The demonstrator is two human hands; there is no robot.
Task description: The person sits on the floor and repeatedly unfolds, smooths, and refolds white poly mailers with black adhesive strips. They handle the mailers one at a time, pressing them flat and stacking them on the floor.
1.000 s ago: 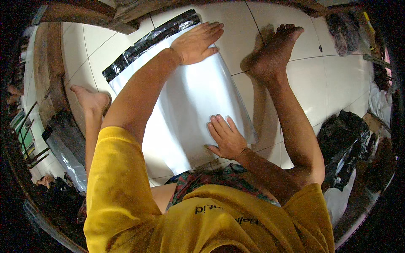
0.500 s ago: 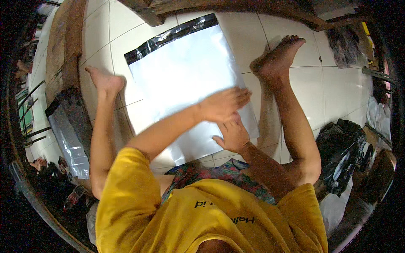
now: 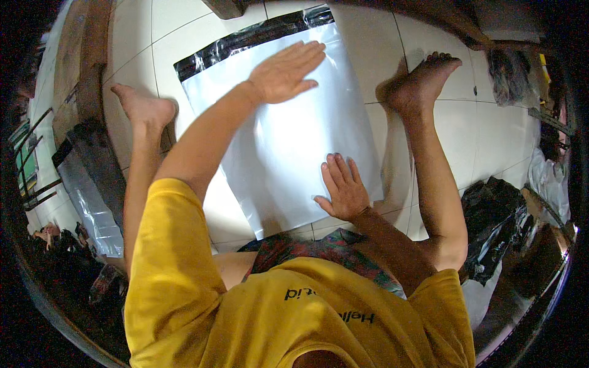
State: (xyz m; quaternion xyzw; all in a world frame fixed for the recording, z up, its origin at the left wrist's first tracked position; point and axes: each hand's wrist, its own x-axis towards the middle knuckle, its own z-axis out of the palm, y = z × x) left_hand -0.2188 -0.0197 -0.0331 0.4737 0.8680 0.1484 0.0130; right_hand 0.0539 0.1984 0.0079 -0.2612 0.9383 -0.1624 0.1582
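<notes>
A large white plastic mailing bag (image 3: 276, 138) lies flat between my bare legs on the tiled floor, its black strip (image 3: 245, 46) along the far edge. My left hand (image 3: 285, 72) is on the bag's upper part, just below that strip, fingers stretched out to the right and thumb apart. Nearer to me, my right hand (image 3: 345, 187) rests on the bag's lower right part with its fingers spread. Neither hand holds anything. The bag's near edge reaches close to my patterned shorts (image 3: 319, 254).
Another plastic bag, grey with a dark edge (image 3: 89, 193), lies to the left beside a wooden board (image 3: 80, 86). A crumpled black bag (image 3: 494, 214) sits to the right of my leg. Wooden furniture (image 3: 429, 21) borders the far side. Clear plastic (image 3: 509, 76) lies at the far right.
My left hand has moved up and left across the bag, away from my right hand. My right hand stays near the lower right, its fingers now uncovered and spread.
</notes>
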